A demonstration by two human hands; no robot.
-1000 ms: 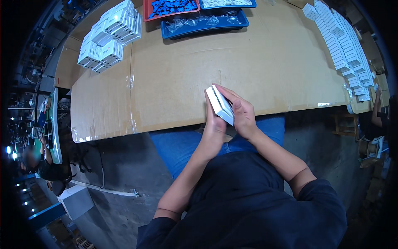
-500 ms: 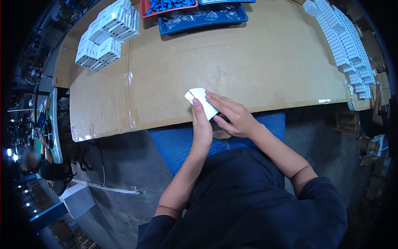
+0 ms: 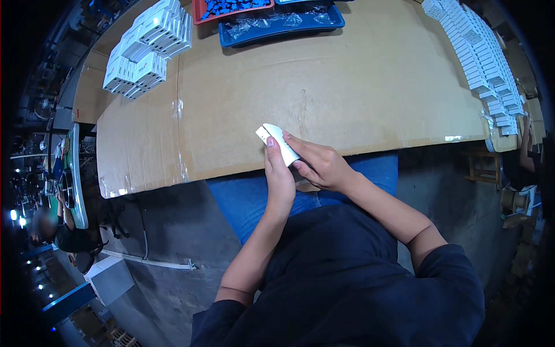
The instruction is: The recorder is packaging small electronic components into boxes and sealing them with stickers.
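Between both hands is a small white box point(image 3: 277, 140), held tilted over the table's near edge. My left hand point(image 3: 280, 168) grips it from the left, thumb lying along its side. From the right, my right hand point(image 3: 321, 162) closes on it, with fingertips on the upper face and the thumb near the lower end. A dark line or gap runs by the box's upper left end; whether a flap is open there I cannot tell. The box's underside and some left fingers are hidden.
Brown cardboard covers the table point(image 3: 243, 98). White boxes stand in a stack point(image 3: 139, 52) at the far left and in long rows point(image 3: 483, 63) at the right. At the back are a blue tray point(image 3: 277, 36) with clear plastic bags and a red tray point(image 3: 231, 8) with blue pieces. Other people sit at both sides.
The box has turned slightly in my hands, showing a narrower upper face. My right hand has shifted a little to the left with it.
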